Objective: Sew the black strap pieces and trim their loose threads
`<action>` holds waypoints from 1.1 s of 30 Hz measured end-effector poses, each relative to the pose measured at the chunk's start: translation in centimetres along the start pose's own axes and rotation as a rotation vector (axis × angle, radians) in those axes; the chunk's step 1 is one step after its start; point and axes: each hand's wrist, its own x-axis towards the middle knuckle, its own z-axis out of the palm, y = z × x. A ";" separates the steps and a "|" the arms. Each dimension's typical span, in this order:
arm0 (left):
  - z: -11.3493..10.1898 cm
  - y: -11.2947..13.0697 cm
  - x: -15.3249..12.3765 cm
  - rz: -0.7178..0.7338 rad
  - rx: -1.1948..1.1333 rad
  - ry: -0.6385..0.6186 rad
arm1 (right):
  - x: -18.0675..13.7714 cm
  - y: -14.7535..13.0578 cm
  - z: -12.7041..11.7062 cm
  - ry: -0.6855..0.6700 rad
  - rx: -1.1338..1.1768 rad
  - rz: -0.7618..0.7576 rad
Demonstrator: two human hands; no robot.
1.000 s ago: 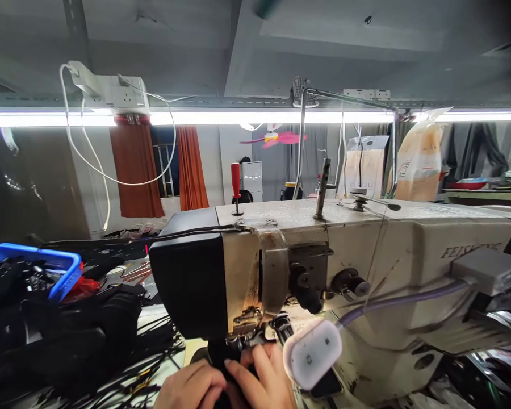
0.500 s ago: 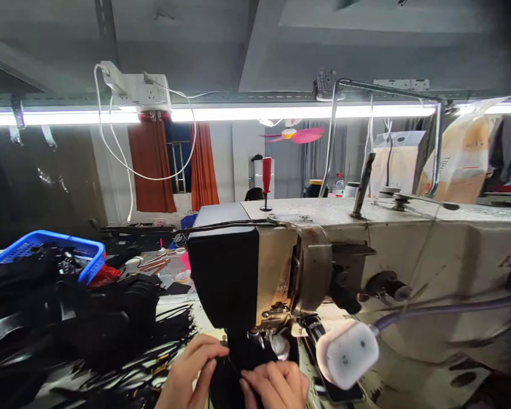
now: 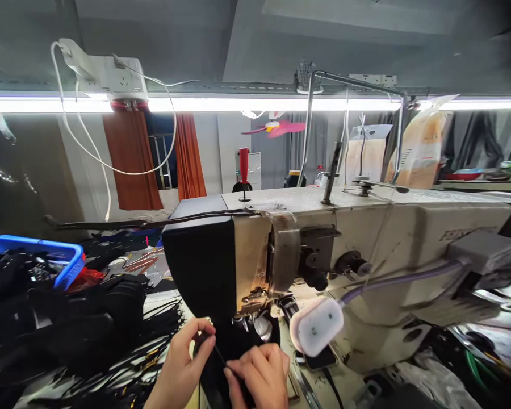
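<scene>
Since the earlier frame, your right hand [image 3: 259, 378] has closed in toward your left hand [image 3: 183, 363]. Head view: each grip is pinched narrow on the black fabric piece [image 3: 238, 343], which lies under the needle end of the sewing machine [image 3: 366, 238]. Its long axis runs away from you, just ahead of both hands. The right hand is nearer the needle.

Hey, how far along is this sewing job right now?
Done: the black piece sits under the machine head. In hand: left hand and right hand pinch it there. Left, perhaps: the black heap beside the blue basket.
</scene>
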 end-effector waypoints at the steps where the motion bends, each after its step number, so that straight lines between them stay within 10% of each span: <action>1: 0.2 -0.3 0.3 -0.074 -0.092 0.039 | -0.1 -0.2 -0.1 -0.011 0.018 0.013; 12: 2.0 -0.7 1.2 -0.318 -0.547 0.046 | -0.8 -2.4 -1.0 -0.161 -0.013 0.075; 33: 2.1 -0.2 0.6 -0.398 -0.537 0.116 | -2.3 -3.2 -0.9 -0.303 -0.079 0.122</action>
